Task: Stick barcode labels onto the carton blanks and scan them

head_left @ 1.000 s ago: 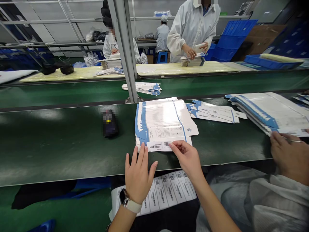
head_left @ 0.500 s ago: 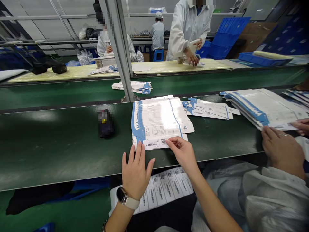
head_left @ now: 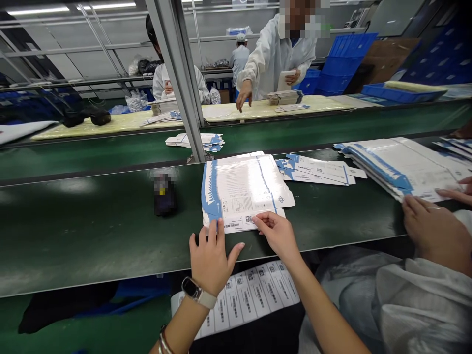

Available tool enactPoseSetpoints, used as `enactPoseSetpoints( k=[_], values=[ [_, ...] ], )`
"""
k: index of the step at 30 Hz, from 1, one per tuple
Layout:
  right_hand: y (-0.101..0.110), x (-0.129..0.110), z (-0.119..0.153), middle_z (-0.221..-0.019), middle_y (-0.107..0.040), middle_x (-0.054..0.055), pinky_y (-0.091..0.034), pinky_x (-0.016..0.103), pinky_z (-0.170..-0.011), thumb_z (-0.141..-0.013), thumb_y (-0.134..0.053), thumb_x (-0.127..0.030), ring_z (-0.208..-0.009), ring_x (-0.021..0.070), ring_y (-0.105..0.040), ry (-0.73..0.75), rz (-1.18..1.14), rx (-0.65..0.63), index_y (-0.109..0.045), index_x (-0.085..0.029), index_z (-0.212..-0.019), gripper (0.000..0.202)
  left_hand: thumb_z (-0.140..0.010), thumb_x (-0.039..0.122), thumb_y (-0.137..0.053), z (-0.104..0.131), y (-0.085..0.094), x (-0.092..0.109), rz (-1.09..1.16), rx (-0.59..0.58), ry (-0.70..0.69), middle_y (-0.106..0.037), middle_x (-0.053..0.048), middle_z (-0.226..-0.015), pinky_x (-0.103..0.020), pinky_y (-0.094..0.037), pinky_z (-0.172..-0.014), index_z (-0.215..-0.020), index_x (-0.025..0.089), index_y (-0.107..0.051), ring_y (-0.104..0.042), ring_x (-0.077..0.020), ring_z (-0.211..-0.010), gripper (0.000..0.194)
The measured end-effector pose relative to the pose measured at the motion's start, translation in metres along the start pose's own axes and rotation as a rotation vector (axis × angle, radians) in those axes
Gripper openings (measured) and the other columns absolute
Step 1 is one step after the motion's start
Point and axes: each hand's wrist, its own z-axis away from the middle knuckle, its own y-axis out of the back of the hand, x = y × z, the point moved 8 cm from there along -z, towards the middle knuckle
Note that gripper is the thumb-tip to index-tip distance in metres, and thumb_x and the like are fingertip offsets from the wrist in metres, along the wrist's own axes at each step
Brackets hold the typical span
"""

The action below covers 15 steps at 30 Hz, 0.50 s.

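Note:
A fanned stack of flat white-and-blue cartons (head_left: pixel 243 184) lies on the dark green bench. At its lower left edge my left hand (head_left: pixel 212 258) rests with fingers spread, the fingertips touching the bottom carton strip. My right hand (head_left: pixel 276 233) is pinched at the strip's lower right, thumb and forefinger together beside a small square code; whatever is between them is too small to make out. Below the bench edge, a sheet of barcode labels (head_left: pixel 250 297) lies across the lap, partly behind my left wrist.
Folded narrow cartons (head_left: pixel 319 169) lie right of the stack. A dark object (head_left: pixel 164 196) sits to the left. Further right, a neighbour's hands (head_left: pixel 435 226) touch another carton stack (head_left: pixel 398 162). A metal post (head_left: pixel 180 83) rises behind, before a green conveyor (head_left: pixel 273 135).
Both hands stay at the carton's lower edge with nearly the same pose. The view has shifted slightly. Across the conveyor, the standing person has extended an arm to the left.

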Motion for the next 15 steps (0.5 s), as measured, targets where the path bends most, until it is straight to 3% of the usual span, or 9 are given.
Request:
enactPoseSetpoints(
  k=[4, 7, 9, 15],
  values=[
    [-0.002, 0.001, -0.001, -0.064, -0.061, 0.005, -0.05, 0.029, -0.055, -0.07, -0.063, -0.046, -0.06, 0.0169, -0.057, -0.023, -0.058, -0.027, -0.063, -0.016, -0.072, 0.03, -0.082, 0.06, -0.032, -0.005, -0.001, 0.004, -0.005, -0.015, 0.059, -0.047, -0.019, -0.129, -0.061, -0.036, -0.084, -0.132, 0.013, -0.039, -0.048, -0.0379, -0.107, 0.069],
    [-0.003, 0.001, -0.001, -0.065, -0.061, 0.005, -0.05, 0.029, -0.055, -0.071, -0.063, -0.045, -0.059, 0.0165, -0.057, -0.027, -0.078, -0.021, -0.063, -0.016, -0.072, 0.029, -0.081, 0.063, -0.03, -0.005, -0.001, 0.008, -0.013, 0.033, 0.055, -0.034, -0.018, -0.14, -0.068, -0.02, -0.095, -0.133, 0.013, -0.036, -0.033, -0.0401, -0.124, 0.073],
    [-0.002, 0.001, -0.001, -0.066, -0.061, 0.005, -0.05, 0.028, -0.055, -0.071, -0.063, -0.044, -0.059, 0.0162, -0.057, -0.022, -0.081, -0.013, -0.063, -0.016, -0.072, 0.029, -0.081, 0.064, -0.028, -0.005, -0.004, 0.013, -0.002, 0.049, 0.018, -0.025, -0.014, -0.144, -0.066, -0.012, -0.1, -0.135, 0.012, -0.032, -0.02, -0.0375, -0.132, 0.075],
    [-0.002, 0.003, -0.001, -0.065, -0.062, 0.004, -0.05, 0.028, -0.055, -0.071, -0.062, -0.043, -0.059, 0.0159, -0.056, -0.006, -0.056, 0.019, -0.064, -0.016, -0.073, 0.027, -0.081, 0.065, -0.024, -0.009, -0.018, 0.037, 0.052, -0.011, -0.075, -0.018, -0.011, -0.145, -0.06, -0.016, -0.105, -0.138, 0.009, -0.019, -0.019, -0.0323, -0.134, 0.08]
  ],
)
